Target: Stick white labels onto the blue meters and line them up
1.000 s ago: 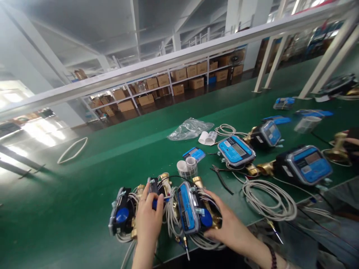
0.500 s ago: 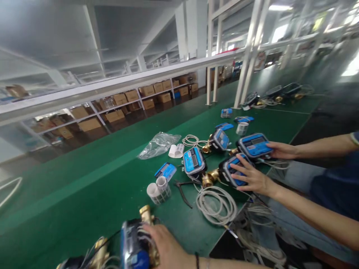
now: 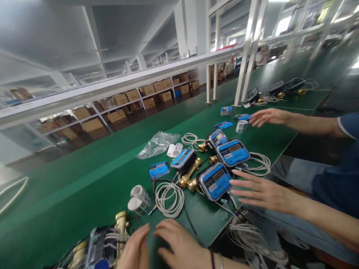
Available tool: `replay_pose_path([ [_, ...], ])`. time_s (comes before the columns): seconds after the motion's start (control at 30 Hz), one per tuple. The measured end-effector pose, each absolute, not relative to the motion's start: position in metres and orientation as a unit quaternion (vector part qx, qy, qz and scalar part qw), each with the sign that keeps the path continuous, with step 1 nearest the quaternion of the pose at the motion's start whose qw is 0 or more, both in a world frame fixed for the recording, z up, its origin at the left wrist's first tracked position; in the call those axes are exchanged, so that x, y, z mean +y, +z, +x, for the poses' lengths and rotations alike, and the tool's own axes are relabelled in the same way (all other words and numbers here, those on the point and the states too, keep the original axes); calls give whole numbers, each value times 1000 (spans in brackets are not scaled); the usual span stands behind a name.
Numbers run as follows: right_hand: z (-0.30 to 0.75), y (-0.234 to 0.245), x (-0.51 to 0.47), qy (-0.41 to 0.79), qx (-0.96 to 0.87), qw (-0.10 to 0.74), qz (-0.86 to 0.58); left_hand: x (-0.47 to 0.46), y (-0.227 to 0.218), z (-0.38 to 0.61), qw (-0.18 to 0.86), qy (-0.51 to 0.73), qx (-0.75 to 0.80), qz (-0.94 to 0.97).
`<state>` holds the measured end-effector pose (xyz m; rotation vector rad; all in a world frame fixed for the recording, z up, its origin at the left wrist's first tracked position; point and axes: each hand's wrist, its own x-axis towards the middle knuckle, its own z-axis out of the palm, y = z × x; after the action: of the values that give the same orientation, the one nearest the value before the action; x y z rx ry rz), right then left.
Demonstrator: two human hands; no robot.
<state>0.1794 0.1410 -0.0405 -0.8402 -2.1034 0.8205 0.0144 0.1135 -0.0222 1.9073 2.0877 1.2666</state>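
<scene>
At the bottom, my left hand is beside a meter with a clear cover and a brass pipe. Its fingers are stretched out, and the frame cuts off the rest; I cannot tell whether it touches the meter. My right hand, with a dark bracelet at the wrist, is open and slightly curled, holding nothing. Just beyond it lies a coil of grey cable. Two rolls of white labels stand left of the coil. A blue-faced meter lies further right, near a co-worker's hand.
A co-worker's hands reach in from the right. More blue-faced meters, a plastic bag and a blue faceplate lie on the green table. White posts rise at the back.
My right hand has left the meter, and my left hand has come into view. That meter sits further left. The co-worker's meters and the cable coil have shifted left; the co-worker's hands have come off the meters.
</scene>
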Motion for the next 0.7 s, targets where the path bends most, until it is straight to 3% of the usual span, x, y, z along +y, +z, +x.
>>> replay_pose_path([
  [0.1, 222, -37, 141, 308, -776, 389, -388, 177, 6, 49, 38, 173, 748, 640],
  [0.2, 245, -49, 147, 244, -760, 435, -416, 242, 21, 70, 42, 99, 788, 606],
  [0.47, 245, -89, 163, 95, -761, 509, -392, 289, 44, 67, 21, 58, 787, 614],
  [0.7, 248, -74, 155, 84, -721, 597, -341, 309, 88, 12, -8, 101, 844, 526],
])
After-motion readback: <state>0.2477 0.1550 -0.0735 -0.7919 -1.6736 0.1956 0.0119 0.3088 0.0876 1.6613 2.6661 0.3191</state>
